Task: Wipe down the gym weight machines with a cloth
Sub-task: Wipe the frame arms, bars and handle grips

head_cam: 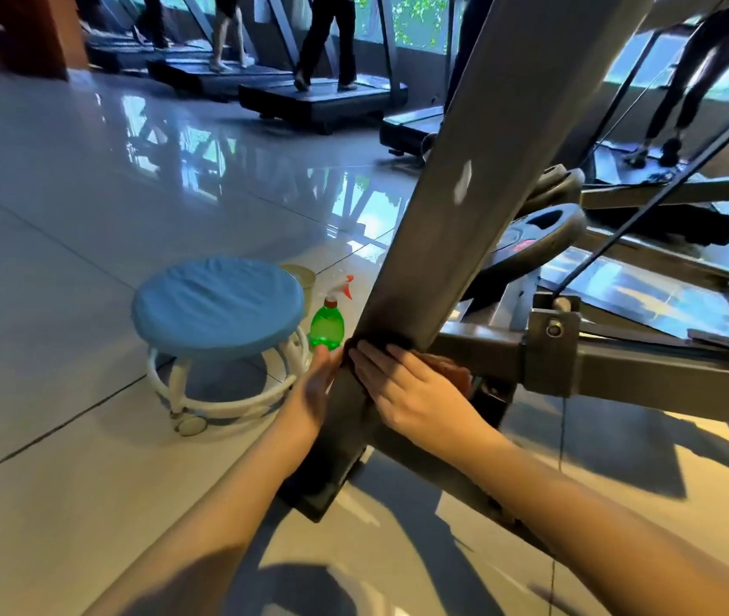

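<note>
Right hand flat on cloth, left hand flat on post; bottle seemingly green-filled.

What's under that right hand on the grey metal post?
A brown cloth, pressed flat against the post by the right hand. Only its edges show around the hand. The rest is covered, so its size and folds cannot be seen.

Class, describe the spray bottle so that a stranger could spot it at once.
Find the machine's big slanted grey beam. On the floor just left of its lower end, beside the blue stool, stands the spray bottle. It alone is clear green, with a red-and-white trigger.
</note>
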{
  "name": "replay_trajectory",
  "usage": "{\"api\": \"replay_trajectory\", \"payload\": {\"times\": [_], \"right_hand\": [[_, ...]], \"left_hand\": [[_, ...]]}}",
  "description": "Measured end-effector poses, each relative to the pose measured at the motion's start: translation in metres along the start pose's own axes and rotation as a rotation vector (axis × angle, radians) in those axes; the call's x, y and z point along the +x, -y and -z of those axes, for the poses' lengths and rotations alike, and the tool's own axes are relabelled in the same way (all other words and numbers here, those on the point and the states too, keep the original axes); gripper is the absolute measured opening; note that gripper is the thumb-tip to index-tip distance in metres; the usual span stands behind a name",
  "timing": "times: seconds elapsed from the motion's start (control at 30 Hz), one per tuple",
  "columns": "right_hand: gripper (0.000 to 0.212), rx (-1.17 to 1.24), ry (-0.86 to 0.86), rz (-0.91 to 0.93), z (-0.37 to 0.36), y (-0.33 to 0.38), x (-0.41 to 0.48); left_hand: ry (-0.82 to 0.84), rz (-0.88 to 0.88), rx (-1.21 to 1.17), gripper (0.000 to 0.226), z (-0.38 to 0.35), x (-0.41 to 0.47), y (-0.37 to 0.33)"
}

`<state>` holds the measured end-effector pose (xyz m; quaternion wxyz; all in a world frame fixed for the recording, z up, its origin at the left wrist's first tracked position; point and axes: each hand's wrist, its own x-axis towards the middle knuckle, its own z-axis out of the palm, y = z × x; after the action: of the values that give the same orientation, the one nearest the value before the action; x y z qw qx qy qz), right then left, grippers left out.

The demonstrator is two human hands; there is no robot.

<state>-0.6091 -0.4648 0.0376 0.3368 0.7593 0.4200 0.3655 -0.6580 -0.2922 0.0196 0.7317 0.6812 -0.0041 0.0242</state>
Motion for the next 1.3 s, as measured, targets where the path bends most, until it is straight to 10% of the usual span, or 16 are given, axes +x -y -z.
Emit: {"api": "replay_trajectory", "payload": {"times": [0.2,0.33,1.1,1.3], "right_hand": [[0.051,0.07,-0.157,-0.086,0.008,-0.022,0.003],[0.042,0.087,-0.218,-0.182,0.011,-0.031,0.006],[0.033,0.082,-0.496,-0.289,0.033,-0.085,0.03],[0.035,-0.02,-0.293,-0.086,0.029,-0.068,0.019]], "left_hand": [[-0.005,0.031,0.027,0.103,-0.005,-0.001,-0.007],[0.002,0.031,-0.038,0.041,-0.015,0.01,-0.022],[0.02,0.028,0.085,0.057,-0.027,0.036,-0.107],[0.093,0.037,-0.14,0.065,-0.023,0.04,-0.097]]}}
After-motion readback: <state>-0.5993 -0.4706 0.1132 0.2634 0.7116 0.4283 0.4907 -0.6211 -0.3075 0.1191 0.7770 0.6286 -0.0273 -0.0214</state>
